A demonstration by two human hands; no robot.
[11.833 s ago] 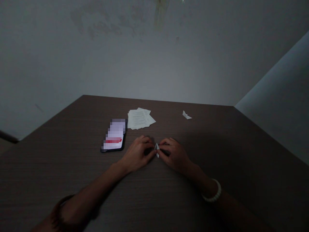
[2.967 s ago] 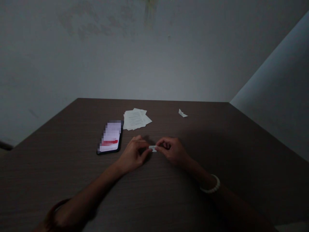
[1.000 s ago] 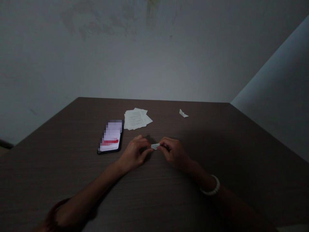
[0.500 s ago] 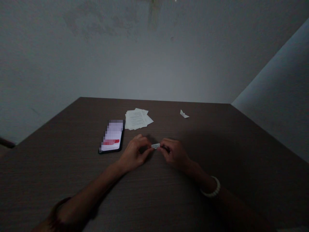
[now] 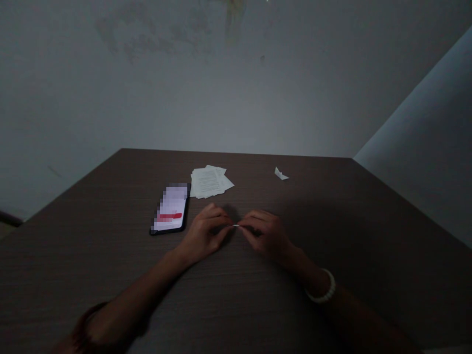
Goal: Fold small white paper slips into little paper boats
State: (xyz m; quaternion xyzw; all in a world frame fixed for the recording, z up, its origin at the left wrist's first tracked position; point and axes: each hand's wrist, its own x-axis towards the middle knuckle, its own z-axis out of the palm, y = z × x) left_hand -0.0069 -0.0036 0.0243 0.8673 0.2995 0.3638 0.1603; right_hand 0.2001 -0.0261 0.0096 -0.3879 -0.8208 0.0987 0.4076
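Between my fingertips is a small folded piece of paper [image 5: 236, 225], seen edge-on as a thin white line. My left hand [image 5: 208, 228] pinches its left end, and my right hand [image 5: 265, 231] pinches the right end. Most of the paper is hidden by the fingers. Both hands rest low over the dark brown table [image 5: 236, 305]. Beyond the left hand lies a stack of printed paper sheets [image 5: 209, 182]. A small folded paper boat [image 5: 280, 174] sits farther off, to the right.
A phone [image 5: 171, 209] with a lit, partly blurred screen lies left of my left hand. Behind the table's far edge rises a grey, stained wall [image 5: 236, 98]. A pale slanted surface [image 5: 424, 147] stands at the right.
Earlier the folded paper stood as a small peak, then showed a flat printed face. Now it is turned edge-on between the fingers. Phone, sheets and paper boat have stayed in place.
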